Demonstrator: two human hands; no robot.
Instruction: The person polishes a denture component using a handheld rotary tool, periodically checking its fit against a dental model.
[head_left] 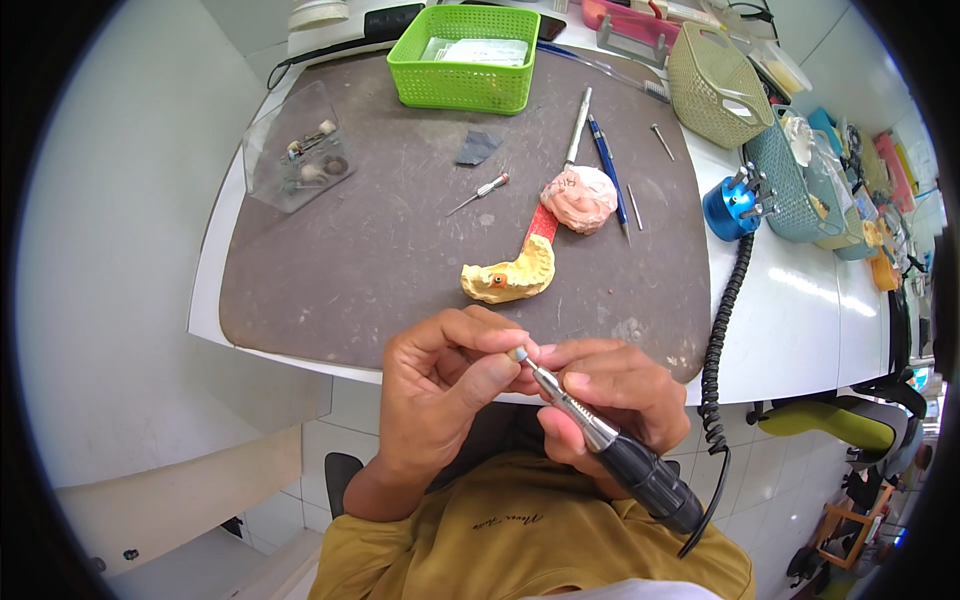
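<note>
My right hand [620,390] is wrapped round a rotary handpiece [640,470] with a silver nose and a black body. Its tip points up and left toward my left hand [440,375], whose thumb and fingertips pinch a small pale piece [518,354]. The tip meets or nearly meets this piece; its exact kind is too small to tell. Just beyond my hands lies a yellow dental model [512,272] with an orange-ringed hole. A red strip [542,222] lies between it and a pink-and-white plaster model [580,198].
A small screwdriver [480,193], a blue pen-like tool [606,165] and a grey scrap [478,148] lie on the brown mat [340,270]. A clear box [298,150] stands left, a green basket [463,85] at the back. At right are a blue bur holder [733,208] and the coiled cord [722,330].
</note>
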